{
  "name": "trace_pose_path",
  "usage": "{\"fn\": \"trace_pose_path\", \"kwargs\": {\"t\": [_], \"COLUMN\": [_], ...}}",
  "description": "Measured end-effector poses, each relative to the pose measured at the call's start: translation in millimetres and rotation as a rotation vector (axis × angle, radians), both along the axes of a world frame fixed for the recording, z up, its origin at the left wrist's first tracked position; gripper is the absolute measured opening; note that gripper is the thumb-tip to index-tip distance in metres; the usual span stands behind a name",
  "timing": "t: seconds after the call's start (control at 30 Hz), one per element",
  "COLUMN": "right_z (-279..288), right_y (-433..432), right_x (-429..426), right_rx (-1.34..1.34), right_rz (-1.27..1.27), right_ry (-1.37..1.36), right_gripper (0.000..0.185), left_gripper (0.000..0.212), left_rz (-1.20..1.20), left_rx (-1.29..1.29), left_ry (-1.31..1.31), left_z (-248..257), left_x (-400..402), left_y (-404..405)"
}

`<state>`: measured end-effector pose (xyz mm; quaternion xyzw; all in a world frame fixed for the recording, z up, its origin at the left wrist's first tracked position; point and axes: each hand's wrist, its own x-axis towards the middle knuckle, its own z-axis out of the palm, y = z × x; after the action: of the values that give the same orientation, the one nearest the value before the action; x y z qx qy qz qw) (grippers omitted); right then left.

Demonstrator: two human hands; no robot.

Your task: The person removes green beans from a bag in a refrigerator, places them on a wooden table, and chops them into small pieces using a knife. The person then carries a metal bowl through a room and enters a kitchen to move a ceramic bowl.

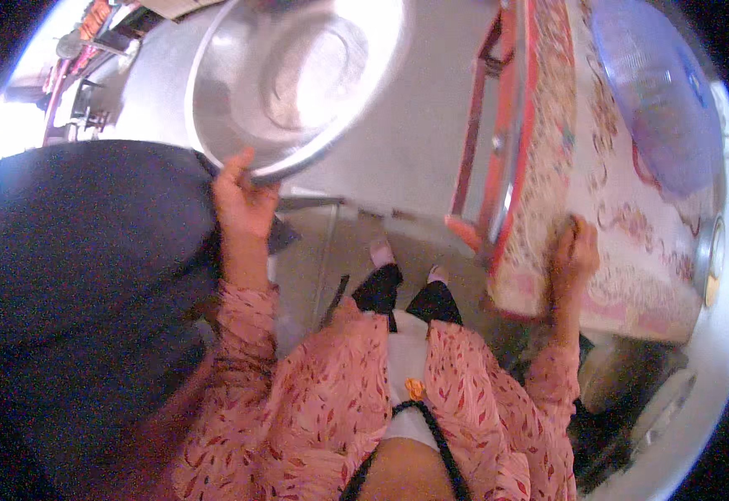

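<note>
My left hand (243, 203) grips a wide stainless-steel basin (229, 113) by its near rim, thumb over the edge. The basin is tilted with its inside facing me, and nothing shows in it. Over at the table, my right hand (577, 247) has its fingers curled, close to a floral tablecloth (634, 250). Blur hides whether those fingers touch the cloth or hold something small. Beyond that hand, a translucent bluish-purple plastic food cover or bowl (659, 100) rests on the cloth.
Red framework (469, 138) of the table runs along its left side. A round metal container (710, 260) stands by the table's right edge. A large dark surface (88, 250) fills the left. Pale floor (427, 125) stretches ahead, and furniture (92, 116) stands far left.
</note>
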<state>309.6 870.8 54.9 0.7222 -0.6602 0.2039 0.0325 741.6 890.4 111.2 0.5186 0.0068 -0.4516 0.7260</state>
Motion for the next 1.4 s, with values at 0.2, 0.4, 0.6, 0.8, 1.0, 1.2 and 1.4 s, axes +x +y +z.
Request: {"fn": "trace_pose_path", "kwargs": {"t": [0.2,0.4,0.6,0.8,1.0,1.2,1.4], "right_z": [-12.8,5.8,26.2,-7.3,-38.5,-37.4,20.4], "right_y": [-3.4,-56.1,-186.1,-268.5,-318.5,-376.6,-455.2], "right_x": [-14.0,28.3,106.9,126.9,147.6,211.4,386.3], "right_rx": [-0.109,-0.087,0.169,0.327,0.638,0.569,0.298], "right_rz": [0.043,0.143,0.476,0.661,0.752,0.963,1.226], "right_ry": [-0.043,-0.086,-0.076,0.145,0.225,0.208,0.021], "right_gripper": [0.02,0.02,0.019,0.019,0.018,0.021,0.022], "left_gripper": [0.02,0.014,0.015,0.038,0.021,0.022,0.033], "left_rz": [-0.012,-0.004,0.133,0.118,0.657,0.785,0.787], "left_rx": [0.004,-0.042,-0.082,0.114,0.151,0.089,-0.06], "left_ry": [0.086,0.172,0.087,-1.285,0.111,0.128,0.243], "left_z": [-19.6,-38.4,-67.0,-136.9,-106.7,-113.9,-131.7], "left_x": [26.9,56.4,86.3,122.5,116.3,123.1,168.4], "left_y": [-31.5,-34.5,-58.4,-12.6,-26.6,-45.8,-99.1]}}
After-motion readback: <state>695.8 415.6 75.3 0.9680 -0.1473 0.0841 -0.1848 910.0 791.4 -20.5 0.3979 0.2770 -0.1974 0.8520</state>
